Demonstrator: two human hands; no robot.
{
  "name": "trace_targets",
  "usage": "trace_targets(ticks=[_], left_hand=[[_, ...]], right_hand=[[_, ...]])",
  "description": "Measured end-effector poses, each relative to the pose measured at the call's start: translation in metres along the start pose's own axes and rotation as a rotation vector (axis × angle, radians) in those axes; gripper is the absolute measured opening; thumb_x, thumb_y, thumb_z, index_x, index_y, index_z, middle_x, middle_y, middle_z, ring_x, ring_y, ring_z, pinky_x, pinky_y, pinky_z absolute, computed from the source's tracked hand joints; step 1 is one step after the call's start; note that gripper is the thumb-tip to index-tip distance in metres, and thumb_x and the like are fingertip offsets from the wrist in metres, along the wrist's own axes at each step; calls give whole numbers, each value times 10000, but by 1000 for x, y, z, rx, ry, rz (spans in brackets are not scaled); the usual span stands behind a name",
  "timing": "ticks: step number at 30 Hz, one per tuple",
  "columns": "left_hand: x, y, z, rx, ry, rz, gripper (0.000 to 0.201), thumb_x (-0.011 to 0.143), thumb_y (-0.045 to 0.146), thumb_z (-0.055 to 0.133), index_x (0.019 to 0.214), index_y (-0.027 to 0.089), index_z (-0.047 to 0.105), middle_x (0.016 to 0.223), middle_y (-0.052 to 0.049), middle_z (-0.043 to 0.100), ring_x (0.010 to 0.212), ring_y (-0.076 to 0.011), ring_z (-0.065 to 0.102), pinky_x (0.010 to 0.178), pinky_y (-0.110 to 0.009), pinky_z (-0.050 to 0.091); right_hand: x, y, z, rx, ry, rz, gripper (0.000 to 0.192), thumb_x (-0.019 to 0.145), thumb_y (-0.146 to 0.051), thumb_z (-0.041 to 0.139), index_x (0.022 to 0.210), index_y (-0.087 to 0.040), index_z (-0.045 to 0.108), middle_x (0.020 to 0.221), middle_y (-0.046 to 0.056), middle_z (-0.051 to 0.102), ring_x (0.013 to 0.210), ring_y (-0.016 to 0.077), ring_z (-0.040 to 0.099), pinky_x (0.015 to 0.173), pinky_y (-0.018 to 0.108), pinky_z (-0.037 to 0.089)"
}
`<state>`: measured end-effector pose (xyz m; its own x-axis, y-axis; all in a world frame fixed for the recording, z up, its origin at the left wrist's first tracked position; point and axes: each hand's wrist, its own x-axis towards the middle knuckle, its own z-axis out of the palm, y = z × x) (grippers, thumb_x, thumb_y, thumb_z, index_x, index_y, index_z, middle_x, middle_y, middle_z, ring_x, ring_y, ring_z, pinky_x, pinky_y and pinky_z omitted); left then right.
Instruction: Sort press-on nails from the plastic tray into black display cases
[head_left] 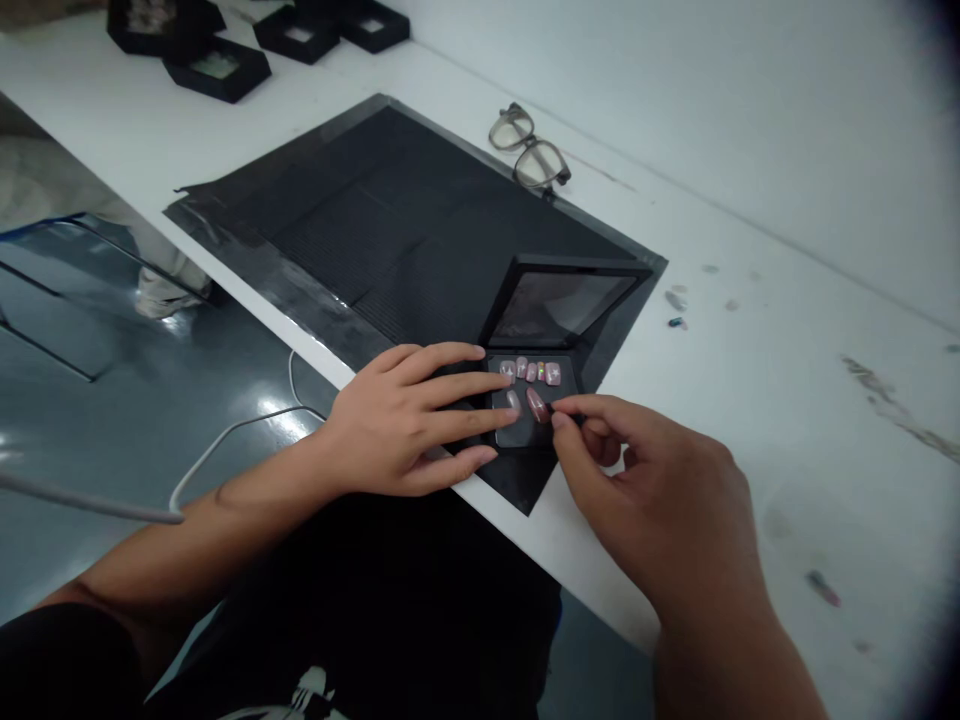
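Note:
An open black case (517, 435) with a hinged clear-windowed lid (566, 305) stands at the front edge of the table. Inside it, several short pink decorated press-on nails (531, 371) form a row, and a pale nail (514, 402) lies below them. My left hand (405, 420) is spread flat, its fingertips over the case's left side beside the pale nail. Between thumb and index finger, my right hand (645, 480) pinches a small dark piece at the end of a long reddish-brown press-on nail (536, 405), held over the case. How the two join is hidden by my fingers.
A black sheet (390, 220) lies under the case. Behind it are eyeglasses (531, 148). Several black boxes (217, 68) stand at the far left. Loose nails, such as a dark one (823, 588), are scattered on the white table (720, 400). A white cable (225, 430) hangs at the left.

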<state>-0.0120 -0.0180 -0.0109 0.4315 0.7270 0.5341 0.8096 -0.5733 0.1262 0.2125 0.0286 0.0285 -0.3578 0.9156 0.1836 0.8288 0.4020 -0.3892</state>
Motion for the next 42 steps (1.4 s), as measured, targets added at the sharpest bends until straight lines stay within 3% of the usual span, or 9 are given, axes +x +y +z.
trace_targets(ticks=[6, 12, 20, 29, 35, 42], left_hand=[[-2, 0, 1, 5, 8, -24, 384, 911, 476, 623, 1257, 317, 675, 1357, 44, 667, 1311, -247, 577, 955, -363, 478], [-3, 0, 0, 11, 9, -27, 527, 900, 477, 635, 1386, 281, 578, 1433, -6, 612, 1326, -236, 565, 1001, -363, 475], [-4, 1, 0, 5, -47, -41, 459, 915, 504, 613, 1327, 303, 619, 1445, 27, 600, 1361, -253, 534, 1022, -385, 458], [-4, 1, 1, 33, 6, -14, 491, 918, 495, 615, 1359, 280, 601, 1456, 31, 589, 1464, -295, 410, 1107, -416, 394], [-5, 1, 1, 32, -8, -21, 460, 924, 508, 596, 1327, 289, 619, 1459, 31, 587, 1466, -283, 409, 1094, -415, 394], [-5, 2, 1, 36, -12, -30, 454, 925, 515, 581, 1324, 303, 622, 1441, 35, 604, 1454, -269, 427, 1061, -399, 402]], right_hand=[[2, 6, 1, -19, -13, -127, 139, 883, -343, 624, 949, -267, 721, 629, -53, 592, 576, 122, 557, 546, 257, 357], [3, 4, 2, -35, -28, -168, 168, 903, -343, 634, 1040, -264, 690, 612, -67, 552, 561, 117, 541, 520, 249, 327], [3, 6, 2, -26, -38, -242, 209, 933, -369, 620, 1088, -256, 703, 675, -49, 592, 600, 127, 547, 552, 255, 368], [5, 8, 6, -23, -31, -247, 253, 926, -391, 623, 1131, -266, 704, 652, -51, 573, 567, 121, 532, 522, 246, 360], [11, 5, 4, 7, -83, -181, 213, 873, -380, 654, 1042, -273, 728, 560, -75, 514, 479, 103, 490, 476, 238, 335], [12, 5, 10, -98, 74, -347, 198, 869, -224, 575, 976, -198, 739, 669, -40, 662, 503, 113, 541, 508, 265, 367]])
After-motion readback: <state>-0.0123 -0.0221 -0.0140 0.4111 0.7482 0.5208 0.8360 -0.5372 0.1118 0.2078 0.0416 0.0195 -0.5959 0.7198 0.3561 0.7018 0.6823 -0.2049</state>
